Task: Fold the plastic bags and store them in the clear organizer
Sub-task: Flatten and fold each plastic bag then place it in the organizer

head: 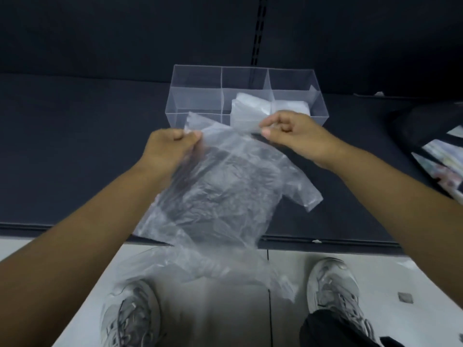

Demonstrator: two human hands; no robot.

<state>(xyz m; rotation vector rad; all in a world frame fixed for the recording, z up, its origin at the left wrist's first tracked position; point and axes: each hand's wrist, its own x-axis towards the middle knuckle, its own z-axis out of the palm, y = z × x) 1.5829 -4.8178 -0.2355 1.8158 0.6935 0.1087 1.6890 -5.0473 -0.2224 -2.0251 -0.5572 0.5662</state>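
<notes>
Bag (220, 186) mid-frame, held over dark table (75, 146) edge, just below clear organizer (195, 98) with folded bags (250, 108) inside | left hand (170, 149) and right hand (293, 136): fingers each pinch its top edge | I judge it light, limp, slippery; I'd grip corners, keep film taut.

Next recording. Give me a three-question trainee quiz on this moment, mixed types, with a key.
1. True or false: the left hand and the right hand both hold the top edge of the clear plastic bag.
2. In the clear organizer, the folded bags lie in: A) the left compartments; B) the front middle and front right compartments; C) no compartment.
3. Short answer: is the held bag folded yet?
Key: 1 true; 2 B; 3 no, it hangs spread out.
</notes>
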